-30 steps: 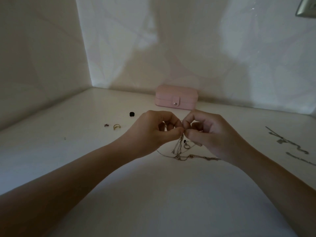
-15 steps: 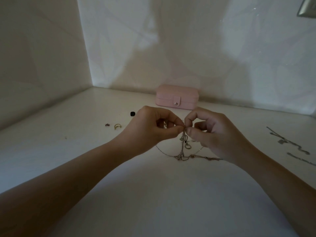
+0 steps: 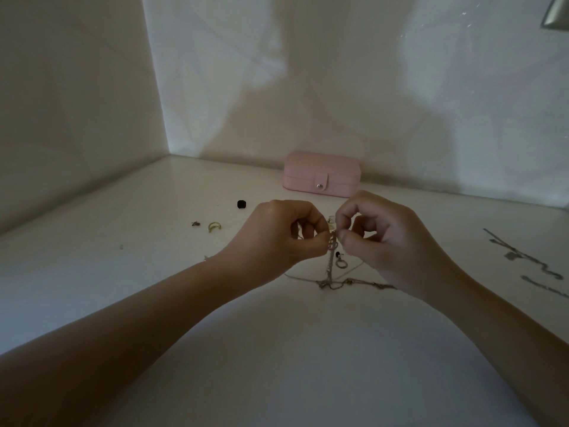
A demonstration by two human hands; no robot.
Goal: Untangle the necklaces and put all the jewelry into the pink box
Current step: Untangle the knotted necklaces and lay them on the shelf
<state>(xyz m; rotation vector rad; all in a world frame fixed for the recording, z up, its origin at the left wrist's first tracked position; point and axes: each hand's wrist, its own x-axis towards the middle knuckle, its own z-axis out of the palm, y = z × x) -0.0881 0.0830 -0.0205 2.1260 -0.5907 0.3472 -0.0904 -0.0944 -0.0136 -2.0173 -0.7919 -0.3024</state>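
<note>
A tangle of thin necklaces (image 3: 331, 274) hangs from my fingertips down to the white tabletop (image 3: 292, 349), where its knot and loose ends lie. My left hand (image 3: 286, 234) and my right hand (image 3: 381, 241) are raised close together, each pinching the chain between thumb and forefinger. A small ring pendant (image 3: 341, 264) dangles just below my right thumb. The pink box (image 3: 321, 174) stands closed with its snap fastened, against the back wall behind my hands.
Left of my hands lie a gold ring (image 3: 214, 226), a tiny dark piece (image 3: 195, 224) and a small black piece (image 3: 242, 204). Two more chains (image 3: 523, 257) lie at the right edge. Walls close in the left and back.
Both hands have risen a little and lifted the chain higher off the table. The tangle now hangs longer between my fingertips and the knot.
</note>
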